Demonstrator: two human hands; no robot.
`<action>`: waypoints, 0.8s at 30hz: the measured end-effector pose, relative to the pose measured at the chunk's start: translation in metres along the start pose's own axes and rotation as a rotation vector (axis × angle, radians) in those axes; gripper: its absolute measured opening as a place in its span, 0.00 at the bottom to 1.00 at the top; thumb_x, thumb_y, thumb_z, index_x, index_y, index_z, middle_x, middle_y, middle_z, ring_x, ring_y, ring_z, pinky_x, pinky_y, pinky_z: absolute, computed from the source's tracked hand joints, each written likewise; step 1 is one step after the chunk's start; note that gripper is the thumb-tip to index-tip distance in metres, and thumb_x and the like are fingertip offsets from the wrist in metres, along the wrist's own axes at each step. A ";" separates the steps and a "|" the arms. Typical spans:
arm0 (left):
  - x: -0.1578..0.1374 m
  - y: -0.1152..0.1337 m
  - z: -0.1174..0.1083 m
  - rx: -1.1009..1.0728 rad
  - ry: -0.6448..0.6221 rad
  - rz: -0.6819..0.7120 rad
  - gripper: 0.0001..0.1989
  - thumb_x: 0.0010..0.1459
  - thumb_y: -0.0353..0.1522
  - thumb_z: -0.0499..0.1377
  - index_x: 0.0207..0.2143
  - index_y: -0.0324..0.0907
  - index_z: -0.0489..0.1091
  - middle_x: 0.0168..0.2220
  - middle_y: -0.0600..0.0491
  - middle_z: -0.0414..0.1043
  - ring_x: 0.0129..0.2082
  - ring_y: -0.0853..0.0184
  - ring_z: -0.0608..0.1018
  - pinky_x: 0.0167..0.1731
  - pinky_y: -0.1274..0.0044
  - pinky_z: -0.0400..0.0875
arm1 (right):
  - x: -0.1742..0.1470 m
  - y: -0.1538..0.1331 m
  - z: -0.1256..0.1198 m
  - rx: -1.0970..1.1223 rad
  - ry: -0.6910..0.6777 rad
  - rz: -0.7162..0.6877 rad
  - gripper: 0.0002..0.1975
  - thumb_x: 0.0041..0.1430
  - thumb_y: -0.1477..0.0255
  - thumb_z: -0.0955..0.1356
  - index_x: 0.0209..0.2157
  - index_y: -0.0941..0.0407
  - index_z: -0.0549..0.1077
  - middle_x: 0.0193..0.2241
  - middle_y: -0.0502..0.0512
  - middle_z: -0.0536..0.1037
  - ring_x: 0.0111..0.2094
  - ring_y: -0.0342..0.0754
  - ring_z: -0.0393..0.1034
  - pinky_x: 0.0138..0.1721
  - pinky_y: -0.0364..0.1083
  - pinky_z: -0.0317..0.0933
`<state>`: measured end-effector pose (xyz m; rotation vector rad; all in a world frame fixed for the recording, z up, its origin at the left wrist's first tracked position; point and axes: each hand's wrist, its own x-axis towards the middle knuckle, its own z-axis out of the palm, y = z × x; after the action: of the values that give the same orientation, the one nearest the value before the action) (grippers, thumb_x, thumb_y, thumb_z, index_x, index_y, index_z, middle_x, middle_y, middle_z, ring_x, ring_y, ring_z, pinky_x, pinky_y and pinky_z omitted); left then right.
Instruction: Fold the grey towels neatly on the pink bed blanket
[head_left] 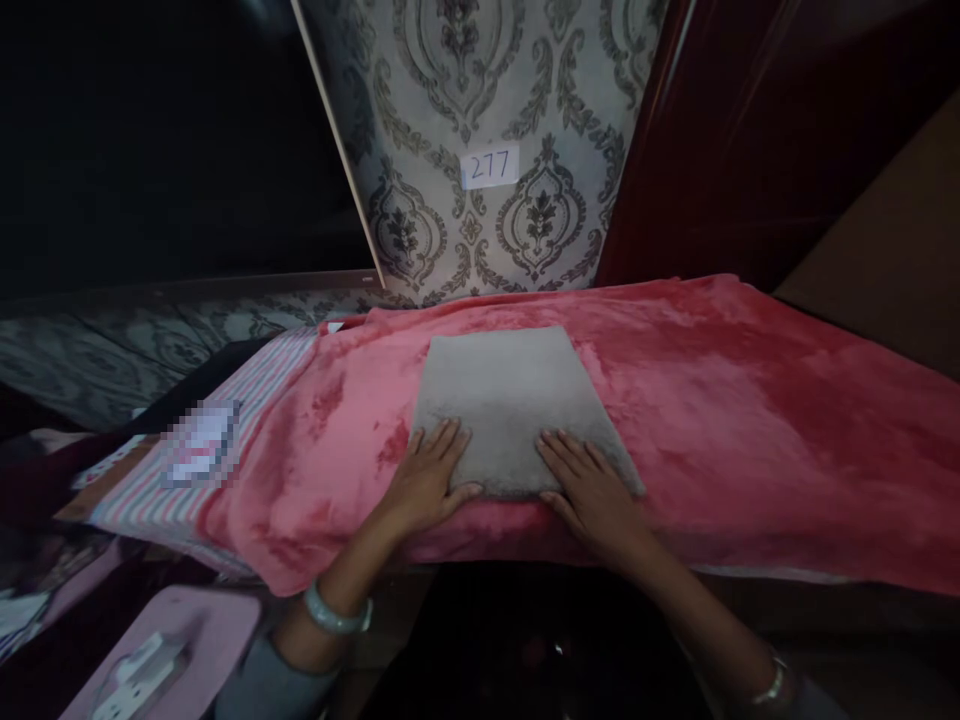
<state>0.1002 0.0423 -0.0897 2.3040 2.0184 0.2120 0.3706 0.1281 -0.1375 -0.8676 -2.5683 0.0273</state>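
A grey, flat, rectangular cloth mat (510, 385) lies spread on a pink plush blanket (720, 420). My left hand (431, 475) rests flat across the mat's near left corner, fingers stretched out and pointing away from me. On the near right part of the mat lies my right hand (592, 490), palm down with its fingers extended. Neither hand grips anything. The near corners of the mat are partly covered by my hands.
A striped cloth (142, 495) shows at the blanket's left, with a blurred-out item (201, 445) on it. A power strip (142, 680) sits on a pink stool (214, 630) at lower left. Behind are a dark screen (172, 140) and a patterned wall (480, 90) bearing a "277" label (490, 166).
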 end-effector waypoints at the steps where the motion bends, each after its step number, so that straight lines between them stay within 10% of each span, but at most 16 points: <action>1: 0.000 -0.009 -0.002 -0.005 -0.014 -0.023 0.38 0.64 0.50 0.51 0.69 0.40 0.49 0.71 0.39 0.45 0.71 0.54 0.51 0.66 0.52 0.47 | 0.000 0.000 -0.001 0.008 -0.007 0.007 0.29 0.70 0.64 0.58 0.69 0.55 0.55 0.67 0.58 0.57 0.68 0.55 0.49 0.64 0.61 0.51; 7: 0.026 -0.019 -0.021 0.050 0.041 -0.155 0.34 0.66 0.47 0.50 0.67 0.38 0.55 0.69 0.36 0.50 0.70 0.50 0.54 0.64 0.46 0.43 | 0.024 0.007 -0.021 0.108 -0.037 0.052 0.25 0.71 0.64 0.55 0.64 0.53 0.65 0.62 0.60 0.67 0.63 0.55 0.59 0.63 0.62 0.55; 15: 0.065 0.029 0.011 0.032 0.075 0.091 0.36 0.66 0.48 0.50 0.70 0.42 0.48 0.71 0.38 0.44 0.71 0.51 0.49 0.64 0.47 0.45 | 0.060 0.015 -0.012 -0.005 -0.153 0.025 0.30 0.70 0.59 0.57 0.68 0.54 0.56 0.68 0.58 0.55 0.69 0.57 0.45 0.65 0.65 0.46; 24: 0.062 -0.010 0.011 0.018 0.067 0.070 0.35 0.65 0.50 0.50 0.69 0.47 0.51 0.71 0.41 0.44 0.71 0.52 0.50 0.65 0.49 0.45 | 0.054 0.044 -0.009 0.021 -0.191 0.100 0.32 0.70 0.55 0.57 0.69 0.53 0.53 0.69 0.58 0.51 0.69 0.57 0.42 0.66 0.64 0.46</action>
<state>0.0996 0.1057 -0.0990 2.4120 1.9799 0.2799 0.3614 0.1941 -0.1156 -1.0303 -2.6916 0.1749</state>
